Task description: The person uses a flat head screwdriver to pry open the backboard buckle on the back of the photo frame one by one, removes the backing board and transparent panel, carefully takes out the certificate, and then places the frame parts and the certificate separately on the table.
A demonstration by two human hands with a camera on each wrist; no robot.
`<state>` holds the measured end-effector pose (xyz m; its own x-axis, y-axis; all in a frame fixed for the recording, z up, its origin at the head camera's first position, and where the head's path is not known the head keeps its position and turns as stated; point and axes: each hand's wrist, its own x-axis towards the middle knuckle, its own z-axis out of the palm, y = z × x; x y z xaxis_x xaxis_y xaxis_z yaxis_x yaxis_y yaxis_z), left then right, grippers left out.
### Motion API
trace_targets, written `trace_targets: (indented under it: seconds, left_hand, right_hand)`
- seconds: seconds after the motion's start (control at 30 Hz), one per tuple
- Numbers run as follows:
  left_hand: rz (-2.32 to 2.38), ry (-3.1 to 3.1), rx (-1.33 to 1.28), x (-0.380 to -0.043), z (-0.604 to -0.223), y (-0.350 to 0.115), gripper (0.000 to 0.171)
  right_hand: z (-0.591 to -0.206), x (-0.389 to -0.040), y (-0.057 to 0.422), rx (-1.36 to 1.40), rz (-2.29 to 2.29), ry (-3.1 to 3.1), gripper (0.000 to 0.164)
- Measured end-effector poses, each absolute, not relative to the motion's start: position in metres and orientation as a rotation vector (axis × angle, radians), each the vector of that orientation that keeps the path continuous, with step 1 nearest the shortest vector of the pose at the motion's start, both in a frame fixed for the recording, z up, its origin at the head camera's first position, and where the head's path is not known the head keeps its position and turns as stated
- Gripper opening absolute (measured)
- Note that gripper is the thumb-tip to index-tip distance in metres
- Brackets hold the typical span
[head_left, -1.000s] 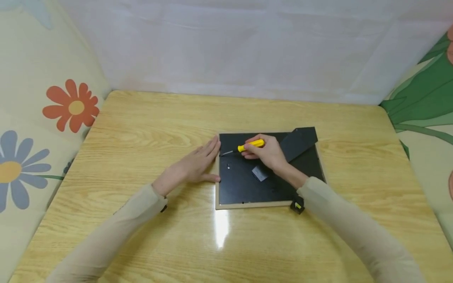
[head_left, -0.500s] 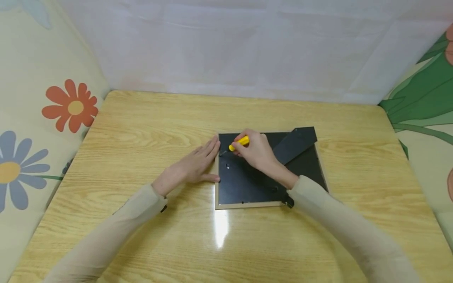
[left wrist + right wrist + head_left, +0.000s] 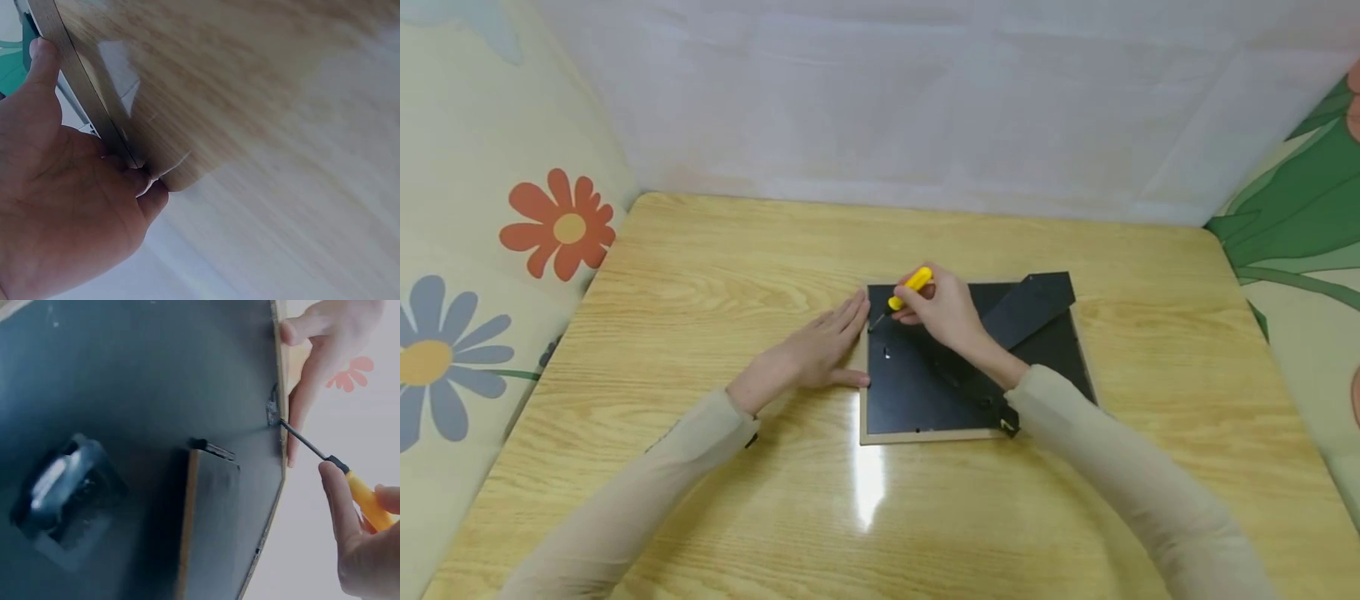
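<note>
A picture frame (image 3: 917, 404) lies face down, its black back panel up and a pale wooden border around it. My left hand (image 3: 808, 352) rests along its left edge, fingers straight and thumb spread; in the left wrist view the palm (image 3: 69, 206) is beside the wooden border (image 3: 84, 87). My right hand (image 3: 953, 315) pinches a yellow-handled screwdriver (image 3: 912, 288), held at a slant. In the right wrist view the screwdriver's tip meets the frame's edge beside a small metal piece (image 3: 272, 409). My right hand and forearm hide part of the panel.
A black stand leg (image 3: 1033, 307) lies diagonally over the panel, its end past the frame's upper right corner. Under everything is a wood-grain table (image 3: 737, 267). White cloth (image 3: 880, 108) hangs behind, with flower-patterned walls (image 3: 445, 250) on both sides.
My right hand has moved left and slightly away from me over the panel. The screwdriver now tilts more steeply, its tip still near the left edge. My left hand stays in place.
</note>
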<state>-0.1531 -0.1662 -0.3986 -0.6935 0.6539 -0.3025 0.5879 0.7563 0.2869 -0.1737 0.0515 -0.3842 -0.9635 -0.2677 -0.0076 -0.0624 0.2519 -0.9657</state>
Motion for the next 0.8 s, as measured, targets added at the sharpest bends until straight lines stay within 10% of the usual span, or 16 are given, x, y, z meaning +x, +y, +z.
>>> trace_targets:
  seconds: [0.8]
  left_hand:
    - [0.114,2.532,0.9,-0.153,-0.398,-0.164,0.101]
  right_hand:
    - [-0.361,-0.166,0.01,-0.653,-1.147,2.824,0.024]
